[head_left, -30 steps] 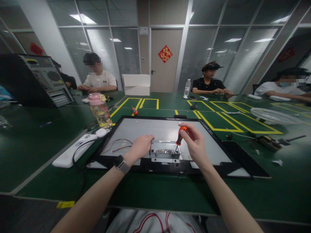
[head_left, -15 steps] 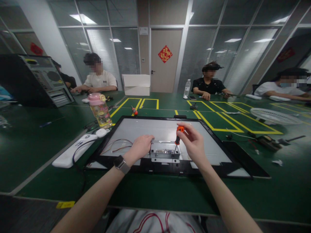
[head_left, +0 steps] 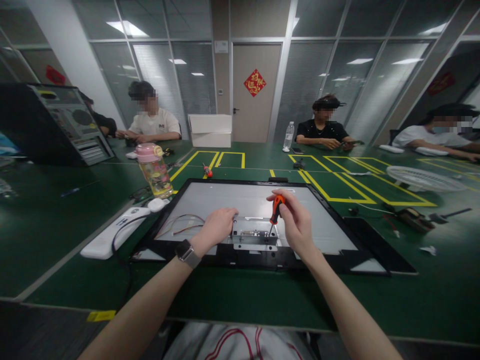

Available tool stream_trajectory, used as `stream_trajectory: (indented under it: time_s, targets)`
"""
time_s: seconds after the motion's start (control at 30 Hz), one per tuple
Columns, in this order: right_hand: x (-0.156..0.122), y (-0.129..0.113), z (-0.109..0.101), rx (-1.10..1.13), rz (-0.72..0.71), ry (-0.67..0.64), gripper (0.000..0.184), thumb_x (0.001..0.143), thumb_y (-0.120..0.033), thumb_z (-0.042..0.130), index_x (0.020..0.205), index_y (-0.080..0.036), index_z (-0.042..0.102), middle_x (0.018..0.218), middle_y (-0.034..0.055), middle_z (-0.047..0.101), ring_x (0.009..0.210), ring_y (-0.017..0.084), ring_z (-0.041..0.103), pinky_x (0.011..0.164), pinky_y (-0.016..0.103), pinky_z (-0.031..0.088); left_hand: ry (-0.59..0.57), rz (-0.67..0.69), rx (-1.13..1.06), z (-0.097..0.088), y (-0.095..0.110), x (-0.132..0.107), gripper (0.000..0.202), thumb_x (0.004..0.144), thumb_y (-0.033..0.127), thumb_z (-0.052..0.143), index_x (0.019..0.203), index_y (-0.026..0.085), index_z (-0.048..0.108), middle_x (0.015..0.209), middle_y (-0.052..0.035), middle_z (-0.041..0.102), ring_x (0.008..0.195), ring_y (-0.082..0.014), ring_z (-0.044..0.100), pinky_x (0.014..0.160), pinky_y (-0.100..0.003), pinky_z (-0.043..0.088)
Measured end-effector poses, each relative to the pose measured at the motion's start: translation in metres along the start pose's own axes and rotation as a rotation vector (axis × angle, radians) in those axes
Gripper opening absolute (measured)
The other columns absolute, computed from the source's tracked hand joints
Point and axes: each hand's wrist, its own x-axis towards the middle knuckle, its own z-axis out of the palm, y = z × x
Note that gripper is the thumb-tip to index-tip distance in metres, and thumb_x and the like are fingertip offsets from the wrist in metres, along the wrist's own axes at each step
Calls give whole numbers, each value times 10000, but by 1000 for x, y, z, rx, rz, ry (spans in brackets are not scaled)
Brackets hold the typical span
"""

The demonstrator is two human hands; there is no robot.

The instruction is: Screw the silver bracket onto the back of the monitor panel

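A screwdriver (head_left: pixel 277 206) with an orange and black handle is gripped in my right hand (head_left: pixel 299 226). It leans slightly, and its shaft points down at the right end of a silver metal bracket (head_left: pixel 255 240) with a row of connectors. My left hand (head_left: pixel 218 225) holds the bracket's left side; its fingertips are partly hidden. Under both hands lies a display panel (head_left: pixel 210 196), its pale back up inside a black frame. Thin wires (head_left: pixel 187 218) rest on the panel to the left of my left hand.
To the left are a white power strip (head_left: pixel 123 230), a pink-lided bottle (head_left: pixel 155 172) and an opened computer case (head_left: pixel 71 122). A dark flat slab (head_left: pixel 378 242) and a black tool (head_left: pixel 416 219) lie right. Several people sit across the green table, near a white box (head_left: pixel 210 131).
My right hand has shifted slightly left and turned about the screwdriver handle, which leans a little more. My left hand and the bracket stay put. Co-workers' hands across the table have moved.
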Motion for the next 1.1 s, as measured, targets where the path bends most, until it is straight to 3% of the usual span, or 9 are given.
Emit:
stream_trajectory:
  time_s: [0.3,0.4,0.53,0.67,0.87,1.1]
  targets:
    - [3,-1,2,-132,-52,64,178,882,-244,626,1060,-237,632,842,5,544,664,138,494,655,316,432,9,10,-1,3,-3,1,369,929,111,370,1211,148,606,1154,-116,690,1089,-232,634,955,-356,477]
    - [2,-1,0,-108,-57,42,182,920,-251,562,1088,-240,631,860,15,535,686,145,498,658,320,433,6,9,-1,2,-2,0,366,930,112,371,1206,152,609,1146,-114,693,1082,-233,636,948,-359,480]
    - [-1,1,-2,-33,-21,7,273,980,-254,419,1177,-242,607,1003,64,635,717,156,544,640,321,452,-2,2,5,0,-1,0,365,929,108,366,1196,149,611,1129,-119,696,1056,-243,644,924,-373,490]
    - [-1,1,-2,-20,-1,13,270,974,-249,444,1195,-229,598,961,63,681,723,162,582,636,320,463,1,10,1,1,-1,0,365,928,108,372,1204,144,607,1137,-124,693,1071,-242,638,937,-371,484]
    - [3,-2,0,-116,-81,66,176,897,-218,604,1064,-240,654,781,-3,572,638,137,502,639,321,433,10,15,6,2,-1,0,362,931,110,372,1203,147,607,1139,-118,692,1071,-231,638,943,-360,480]
    - [4,-3,1,-11,-27,227,57,816,-224,707,835,-223,652,827,8,549,675,137,525,590,288,430,6,20,12,3,-3,1,369,922,103,371,1201,145,608,1133,-114,694,1062,-229,639,948,-355,477]
